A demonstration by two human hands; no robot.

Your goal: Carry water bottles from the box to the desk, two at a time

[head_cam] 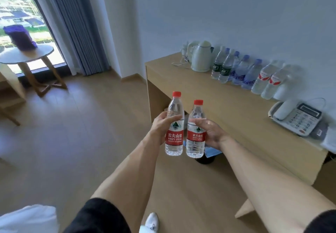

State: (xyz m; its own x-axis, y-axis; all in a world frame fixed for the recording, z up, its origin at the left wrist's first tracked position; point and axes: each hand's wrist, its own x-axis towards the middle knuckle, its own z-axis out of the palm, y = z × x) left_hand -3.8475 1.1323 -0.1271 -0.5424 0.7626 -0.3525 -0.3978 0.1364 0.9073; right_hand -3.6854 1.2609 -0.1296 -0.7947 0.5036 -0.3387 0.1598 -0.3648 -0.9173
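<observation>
My left hand (161, 126) grips a clear water bottle with a red cap and red label (174, 138), held upright. My right hand (211, 132) holds a second bottle of the same kind (196, 138), also upright, right beside the first. Both bottles hang in the air over the floor, in front of the light wooden desk (218, 102). Several other water bottles (243, 72) stand in a row along the desk's back edge by the wall. The box is not in view.
On the desk stand a white kettle (200, 58) at the left and a white telephone (296, 117) at the right. A dark bin (205, 159) sits under the desk. A round side table (27, 55) with a purple bag (20, 36) stands by the window.
</observation>
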